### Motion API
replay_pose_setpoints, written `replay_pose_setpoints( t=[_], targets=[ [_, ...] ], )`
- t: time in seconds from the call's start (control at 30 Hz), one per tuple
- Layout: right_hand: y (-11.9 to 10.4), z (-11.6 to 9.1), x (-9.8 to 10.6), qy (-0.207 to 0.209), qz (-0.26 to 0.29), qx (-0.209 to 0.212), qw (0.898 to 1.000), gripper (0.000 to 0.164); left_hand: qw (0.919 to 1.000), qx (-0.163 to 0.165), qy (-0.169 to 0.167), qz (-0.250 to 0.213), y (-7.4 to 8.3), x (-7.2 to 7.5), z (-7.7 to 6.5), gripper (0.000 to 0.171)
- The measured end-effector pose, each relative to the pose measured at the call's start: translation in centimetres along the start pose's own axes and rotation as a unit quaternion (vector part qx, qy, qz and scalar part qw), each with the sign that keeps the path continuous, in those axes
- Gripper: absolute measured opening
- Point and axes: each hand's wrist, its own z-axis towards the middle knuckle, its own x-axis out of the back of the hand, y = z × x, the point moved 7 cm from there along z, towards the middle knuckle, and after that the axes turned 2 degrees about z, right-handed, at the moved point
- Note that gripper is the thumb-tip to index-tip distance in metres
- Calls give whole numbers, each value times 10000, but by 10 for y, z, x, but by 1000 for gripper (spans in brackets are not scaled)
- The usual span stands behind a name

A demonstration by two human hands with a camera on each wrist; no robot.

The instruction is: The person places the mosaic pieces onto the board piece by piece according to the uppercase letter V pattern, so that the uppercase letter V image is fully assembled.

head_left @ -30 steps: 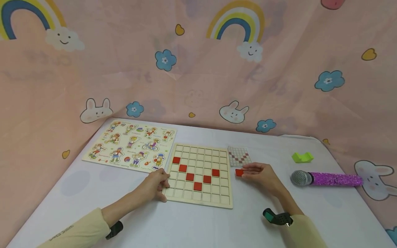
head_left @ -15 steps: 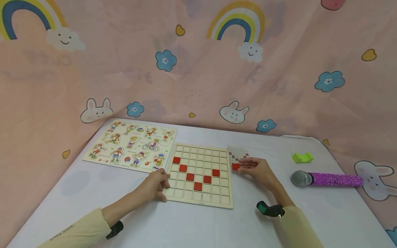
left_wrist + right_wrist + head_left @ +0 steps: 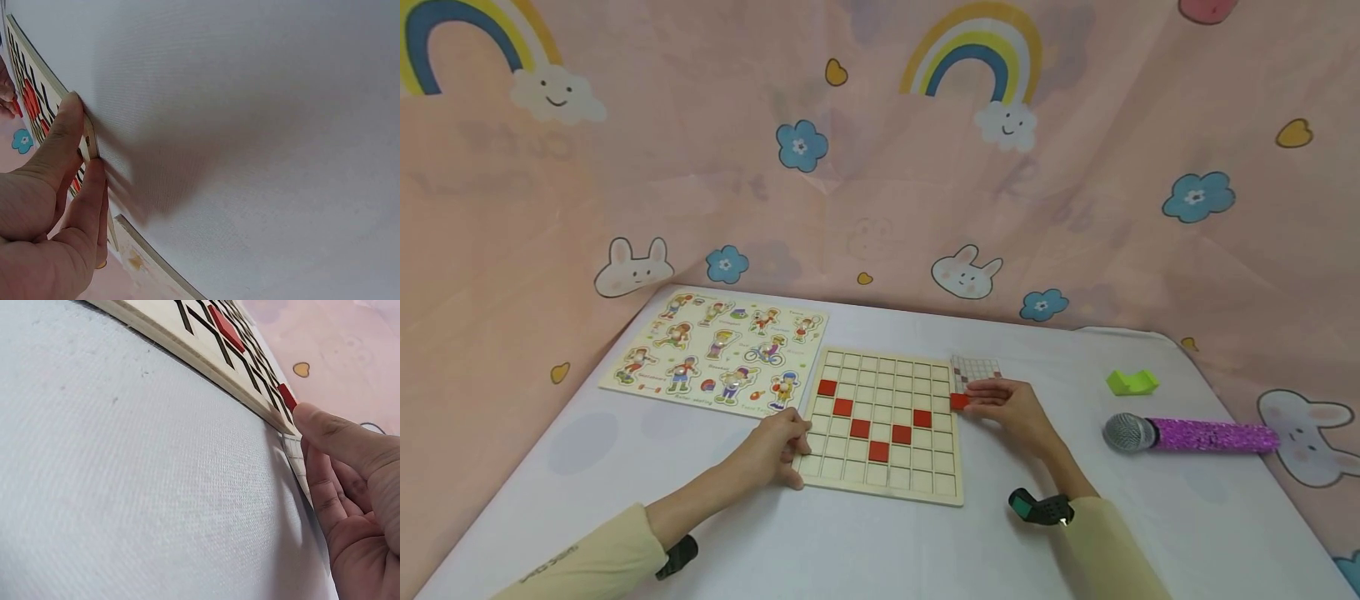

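Note:
A wooden grid board [image 3: 921, 458] lies on the white table, with several red tiles [image 3: 859, 428] set in its squares in a V. My left hand [image 3: 775, 447] grips the board's near left edge, the thumb [image 3: 62, 128] and fingers at its corner in the left wrist view. Between thumb and fingers, my right hand [image 3: 1009, 410] pinches a square red tile [image 3: 959, 402] at the board's right edge. The right wrist view shows this tile raised over the board. Beneath the right hand, a small printed grid card [image 3: 976, 367] is partly hidden.
Left of the board lies a picture puzzle [image 3: 703, 350] with figures of children. A purple glittery microphone [image 3: 1191, 433] and a bright green curved block [image 3: 1132, 382] sit to the right. Behind the table [image 3: 880, 550] hangs a pink printed cloth [image 3: 700, 167].
My right hand has carried the red tile leftward and slightly up, past the card to the board's right edge. The left hand and the board have not moved.

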Motion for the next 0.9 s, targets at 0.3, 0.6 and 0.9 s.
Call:
replay_pose_setpoints(
  t=[0.3,0.6,0.9],
  targets=[
    [-11,3,-11,-237,-82,208,9995,41,10000,77,14,-55,-2,-1,1,36],
    [-18,7,-19,-219,-465,430,9978,38,10000,89,18,-4,-1,0,0,36],
    [-18,5,-17,-243,-213,475,9983,39,10000,-7,-6,-34,0,1,0,35]
  ],
)
